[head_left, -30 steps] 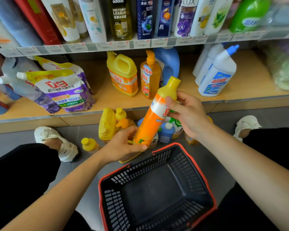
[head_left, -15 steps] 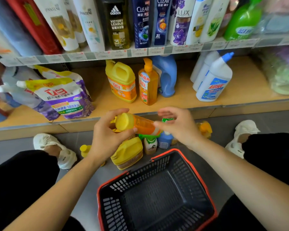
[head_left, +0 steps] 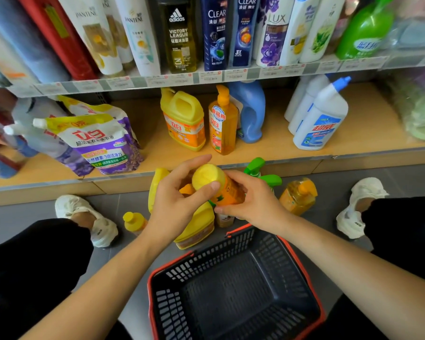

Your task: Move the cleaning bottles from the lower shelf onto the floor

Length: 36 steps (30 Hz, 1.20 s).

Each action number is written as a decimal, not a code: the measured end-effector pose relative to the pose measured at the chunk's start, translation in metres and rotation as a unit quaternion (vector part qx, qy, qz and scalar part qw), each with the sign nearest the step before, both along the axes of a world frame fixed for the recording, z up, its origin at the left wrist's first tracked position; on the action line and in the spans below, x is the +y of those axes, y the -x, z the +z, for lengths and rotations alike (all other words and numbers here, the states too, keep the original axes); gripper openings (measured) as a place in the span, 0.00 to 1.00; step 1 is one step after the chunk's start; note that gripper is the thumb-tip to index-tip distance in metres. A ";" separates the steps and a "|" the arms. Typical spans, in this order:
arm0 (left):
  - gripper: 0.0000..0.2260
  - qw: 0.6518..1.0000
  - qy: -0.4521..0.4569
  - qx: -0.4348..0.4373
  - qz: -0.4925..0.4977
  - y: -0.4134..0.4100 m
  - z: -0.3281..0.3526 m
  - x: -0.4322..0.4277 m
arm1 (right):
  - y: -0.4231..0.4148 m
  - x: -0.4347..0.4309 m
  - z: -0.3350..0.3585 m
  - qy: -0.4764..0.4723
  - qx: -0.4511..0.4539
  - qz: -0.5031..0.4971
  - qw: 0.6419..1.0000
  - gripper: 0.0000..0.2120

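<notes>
An orange bottle with a yellow cap (head_left: 227,190) is held over the floor, cap toward me. My left hand (head_left: 177,204) grips the cap end; my right hand (head_left: 253,202) grips the body. Under them, on the floor, stand a yellow jug (head_left: 196,229), a small yellow-capped bottle (head_left: 133,220), a green-trigger spray bottle (head_left: 255,168) and an orange pump bottle (head_left: 297,196). On the lower shelf (head_left: 268,153) stand a yellow jug (head_left: 184,119), an orange pump bottle (head_left: 222,123), a blue jug (head_left: 252,111) and a white bottle with a blue cap (head_left: 322,119).
A black basket with a red rim (head_left: 231,290) sits on the grey floor between my knees. Purple refill pouches (head_left: 101,143) lie at the left of the lower shelf. Shampoo bottles (head_left: 216,33) fill the upper shelf. My white shoes (head_left: 88,217) flank the bottles.
The orange bottle came down from upright near the shelf and tipped over, cap toward me. My left hand moved from its base to its cap end. Both hands hold it low over the floor bottles.
</notes>
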State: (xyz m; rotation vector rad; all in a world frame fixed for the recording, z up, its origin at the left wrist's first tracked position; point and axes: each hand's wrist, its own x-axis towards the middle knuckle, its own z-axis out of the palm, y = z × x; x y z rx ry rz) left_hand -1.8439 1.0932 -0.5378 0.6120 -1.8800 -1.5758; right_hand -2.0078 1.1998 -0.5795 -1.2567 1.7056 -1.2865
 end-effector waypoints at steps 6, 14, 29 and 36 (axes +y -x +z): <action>0.16 0.990 0.104 -0.062 0.071 -0.002 0.004 0.003 | -0.006 -0.001 -0.002 -0.009 0.036 -0.012 0.999 0.32; 0.14 0.958 0.286 -0.010 -0.022 -0.012 0.004 -0.004 | -0.003 -0.001 -0.007 -0.002 -0.004 -0.017 1.000 0.33; 0.04 0.967 0.223 0.053 0.110 -0.017 -0.001 -0.004 | -0.005 -0.002 -0.002 0.000 -0.081 0.025 0.996 0.29; 0.06 0.979 0.132 -0.063 0.141 -0.031 -0.030 -0.030 | -0.002 -0.012 0.006 0.005 -0.057 0.000 0.998 0.17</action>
